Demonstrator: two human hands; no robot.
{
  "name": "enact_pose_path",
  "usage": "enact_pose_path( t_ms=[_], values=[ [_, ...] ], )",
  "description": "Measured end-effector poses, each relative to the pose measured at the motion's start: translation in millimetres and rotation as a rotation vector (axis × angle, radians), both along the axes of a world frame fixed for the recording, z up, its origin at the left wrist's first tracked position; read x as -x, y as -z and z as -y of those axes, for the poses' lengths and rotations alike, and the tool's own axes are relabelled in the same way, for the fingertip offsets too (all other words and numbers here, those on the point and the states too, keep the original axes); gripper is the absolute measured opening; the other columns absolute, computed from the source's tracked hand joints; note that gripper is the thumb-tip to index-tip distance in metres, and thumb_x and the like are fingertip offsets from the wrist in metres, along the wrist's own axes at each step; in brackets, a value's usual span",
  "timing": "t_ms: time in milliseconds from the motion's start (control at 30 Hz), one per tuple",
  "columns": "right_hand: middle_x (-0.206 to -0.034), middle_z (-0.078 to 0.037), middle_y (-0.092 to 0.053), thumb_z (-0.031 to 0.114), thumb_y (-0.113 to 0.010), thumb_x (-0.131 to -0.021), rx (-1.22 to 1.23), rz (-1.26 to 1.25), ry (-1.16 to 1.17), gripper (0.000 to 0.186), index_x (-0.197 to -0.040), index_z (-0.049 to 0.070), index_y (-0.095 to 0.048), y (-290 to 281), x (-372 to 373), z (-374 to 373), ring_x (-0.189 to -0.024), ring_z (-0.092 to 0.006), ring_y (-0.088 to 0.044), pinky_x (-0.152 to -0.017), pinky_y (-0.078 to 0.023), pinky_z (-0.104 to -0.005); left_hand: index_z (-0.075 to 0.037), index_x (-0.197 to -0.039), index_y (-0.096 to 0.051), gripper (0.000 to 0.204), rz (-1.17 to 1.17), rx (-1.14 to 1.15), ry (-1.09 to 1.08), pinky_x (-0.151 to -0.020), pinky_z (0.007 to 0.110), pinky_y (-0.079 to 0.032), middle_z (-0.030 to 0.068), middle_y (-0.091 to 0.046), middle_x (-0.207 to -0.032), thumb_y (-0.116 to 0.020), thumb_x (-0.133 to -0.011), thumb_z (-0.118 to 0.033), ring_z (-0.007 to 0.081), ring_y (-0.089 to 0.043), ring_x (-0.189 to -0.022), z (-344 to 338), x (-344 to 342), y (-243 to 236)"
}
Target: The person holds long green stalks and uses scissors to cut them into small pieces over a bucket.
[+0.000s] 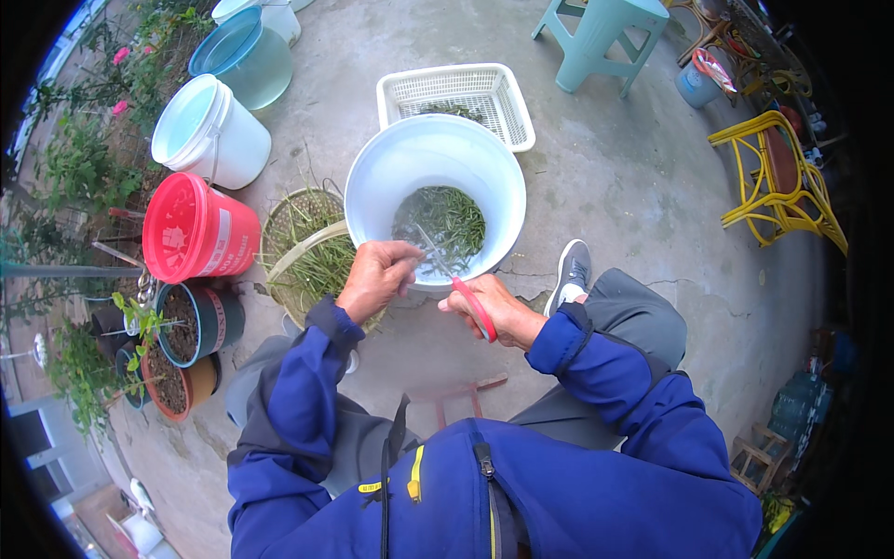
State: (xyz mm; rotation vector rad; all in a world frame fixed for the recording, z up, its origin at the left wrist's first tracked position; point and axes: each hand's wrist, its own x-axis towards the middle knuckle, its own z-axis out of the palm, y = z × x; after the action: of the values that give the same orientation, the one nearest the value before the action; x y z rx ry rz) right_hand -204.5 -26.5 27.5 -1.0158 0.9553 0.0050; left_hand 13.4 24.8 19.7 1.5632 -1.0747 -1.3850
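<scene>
My right hand is closed round a pair of red-handled scissors. Their blades reach over the near rim of a large white bucket. Short green cut pieces lie in the bottom of that bucket, apparently in water. Close to the blades, at the same rim, my left hand has its fingers pinched together; whatever they hold is too small to make out. Left of the bucket, partly behind my left hand, stands a woven basket with an arched handle, full of long thin green stalks.
A white slotted basket with some greens sits behind the bucket. Along the left stand a red bucket, a white bucket, a clear tub and potted soil. A green stool and a yellow chair frame are on the right.
</scene>
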Motion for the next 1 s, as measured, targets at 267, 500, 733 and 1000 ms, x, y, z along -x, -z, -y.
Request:
enact_pose_path(
  t_ms=[267,500,733,1000],
  values=[
    [-0.057,0.001,-0.048,0.018,-0.068,-0.081,-0.02,-0.102,0.077,0.021,-0.07,0.006,-0.057,9,-4,1,-0.044,-0.0108,-0.042,-0.041,-0.032,-0.0311,0.003,-0.098,-0.071,0.017,0.418,0.174,-0.004,-0.05,0.029,-0.048,0.0096,-0.065,-0.066,-0.058,-0.089,-0.004,0.0157,-0.061,-0.053,4,16,27],
    [-0.055,-0.001,-0.048,0.017,-0.071,-0.08,-0.032,-0.049,0.264,0.021,-0.071,0.005,-0.057,-6,-15,10,-0.04,-0.0126,-0.046,-0.036,-0.035,-0.0283,0.0,-0.123,-0.061,0.042,0.56,0.409,-0.081,-0.076,0.038,-0.054,0.02,-0.065,-0.106,-0.066,-0.081,-0.002,0.0301,-0.067,-0.087,1,23,25],
    [-0.056,-0.002,-0.048,0.019,-0.068,-0.082,-0.028,0.079,0.332,0.024,-0.069,0.006,-0.054,-22,-11,22,-0.041,-0.0128,-0.045,-0.038,-0.035,-0.0277,0.001,-0.091,-0.07,0.02,0.479,0.082,-0.546,-0.065,0.036,-0.05,0.0137,-0.067,-0.071,-0.063,-0.09,-0.018,0.0221,-0.066,-0.067,-49,-53,20],
    [-0.056,-0.003,-0.049,0.021,-0.067,-0.083,-0.015,0.073,0.243,0.025,-0.07,0.005,-0.054,-29,-17,16,-0.041,-0.0143,-0.047,-0.039,-0.036,-0.0288,0.002,-0.089,-0.069,0.015,0.323,-0.272,-0.662,-0.046,0.026,-0.043,0.0035,-0.062,-0.067,-0.068,-0.087,-0.012,0.0103,-0.055,-0.053,-112,-131,117]
  ],
)
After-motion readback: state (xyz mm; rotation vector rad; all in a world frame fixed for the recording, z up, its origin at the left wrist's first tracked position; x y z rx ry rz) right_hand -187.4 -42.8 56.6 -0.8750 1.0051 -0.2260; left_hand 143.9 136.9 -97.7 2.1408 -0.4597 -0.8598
